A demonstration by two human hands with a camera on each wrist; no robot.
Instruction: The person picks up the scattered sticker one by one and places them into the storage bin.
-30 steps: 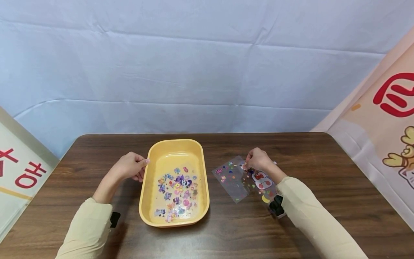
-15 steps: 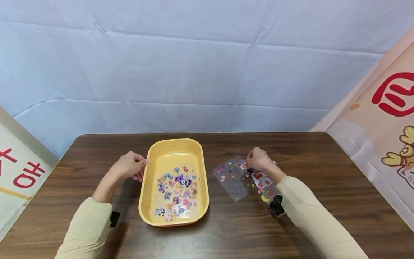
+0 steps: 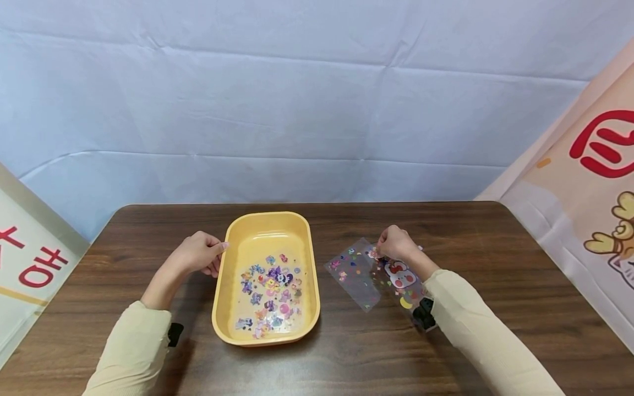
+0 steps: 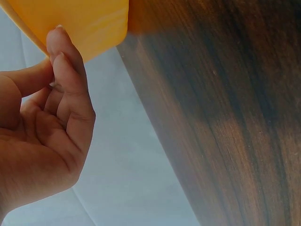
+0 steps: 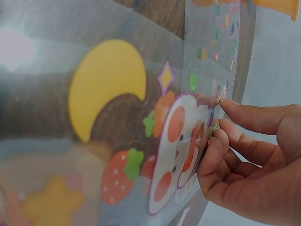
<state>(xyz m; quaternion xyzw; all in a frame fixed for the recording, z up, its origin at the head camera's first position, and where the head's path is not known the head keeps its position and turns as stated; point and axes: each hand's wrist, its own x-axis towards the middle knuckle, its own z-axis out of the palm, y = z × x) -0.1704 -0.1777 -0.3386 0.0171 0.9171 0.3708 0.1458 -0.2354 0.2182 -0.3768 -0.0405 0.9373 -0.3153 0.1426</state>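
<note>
A yellow tray (image 3: 247, 228) stands on the table left of centre, and a clear sheet of small cartoon stickers (image 3: 271, 285) lies in it. My left hand (image 3: 200, 254) pinches the tray's left rim between thumb and fingers, as the left wrist view confirms at the tray wall (image 4: 101, 26). To the right, my right hand (image 3: 396, 245) pinches the far edge of clear plastic printed with a bunny face (image 3: 402, 279), a yellow moon (image 5: 106, 70) and a strawberry (image 5: 118, 181). Beside it, a clear piece with small coloured stickers (image 3: 353, 278) extends toward the tray. Fingers hide part of the pinched edge.
The dark wooden table (image 3: 317, 368) ends at a far edge before a pale cloth backdrop (image 3: 317, 110). Printed cloths flank it, one at the left (image 3: 29, 258) and one at the right (image 3: 594, 220). A black wrist device (image 3: 423, 314) sits by the right sleeve.
The near corner of the clear piece with small stickers has shifted slightly to the right. Both hands and the yellow tray stay nearly in place.
</note>
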